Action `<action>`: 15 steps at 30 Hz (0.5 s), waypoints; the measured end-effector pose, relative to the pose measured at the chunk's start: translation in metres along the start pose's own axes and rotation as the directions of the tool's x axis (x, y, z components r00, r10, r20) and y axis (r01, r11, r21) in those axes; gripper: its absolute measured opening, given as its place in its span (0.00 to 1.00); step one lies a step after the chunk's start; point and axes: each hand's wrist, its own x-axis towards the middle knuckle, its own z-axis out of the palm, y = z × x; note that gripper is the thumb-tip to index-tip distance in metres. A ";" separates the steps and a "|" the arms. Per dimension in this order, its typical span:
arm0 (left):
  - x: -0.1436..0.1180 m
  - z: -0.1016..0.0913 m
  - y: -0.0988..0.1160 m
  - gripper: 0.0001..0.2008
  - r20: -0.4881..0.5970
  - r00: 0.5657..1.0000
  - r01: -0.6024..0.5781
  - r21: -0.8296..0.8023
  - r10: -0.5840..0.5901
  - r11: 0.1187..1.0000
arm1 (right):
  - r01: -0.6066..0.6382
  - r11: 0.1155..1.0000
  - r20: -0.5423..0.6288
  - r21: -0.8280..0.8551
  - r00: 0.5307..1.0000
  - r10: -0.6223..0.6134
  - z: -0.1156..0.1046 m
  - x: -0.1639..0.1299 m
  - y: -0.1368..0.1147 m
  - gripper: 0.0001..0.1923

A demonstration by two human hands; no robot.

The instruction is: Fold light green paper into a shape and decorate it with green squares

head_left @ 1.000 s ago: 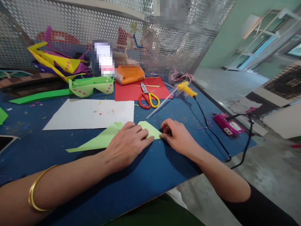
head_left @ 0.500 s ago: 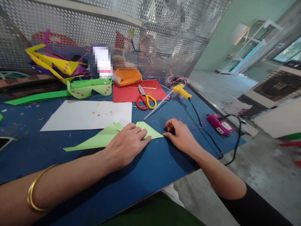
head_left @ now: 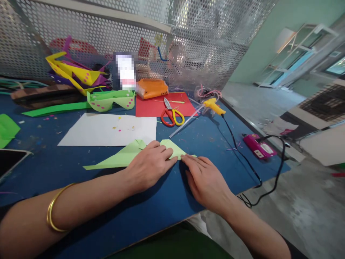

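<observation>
Pale green paper (head_left: 118, 159), folded into a long pointed shape, lies flat on the blue surface (head_left: 67, 169) in front of me, just below the white sheet (head_left: 107, 129). My left hand (head_left: 148, 165) lies spread over its middle, fingers (head_left: 164, 154) flat and apart, pinning the fold down as it did a second ago. What has changed is my right hand (head_left: 206, 180): half a second back it sat curled at the paper's right tip with the fingertips pinching the point; now it has swung nearer to me and lies open, palm down, its fingertips (head_left: 185, 158) resting at that same right corner, holding nothing. To my mind that means the pinching of the tip is done and I am pressing the crease flat along the edge instead.

Further back, apart from both hands, the red and yellow scissors (head_left: 172, 116) lie on the red sheet (head_left: 151, 106), and the yellow glue gun (head_left: 214, 105) rests beside them with its black cord (head_left: 242, 154) running off the surface edge.
</observation>
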 end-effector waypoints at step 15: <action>-0.005 -0.011 -0.010 0.12 0.008 0.926 0.355 -0.365 -0.378 0.861 | -0.151 0.982 0.155 -0.110 0.974 0.167 -0.003 0.007 -0.031 0.28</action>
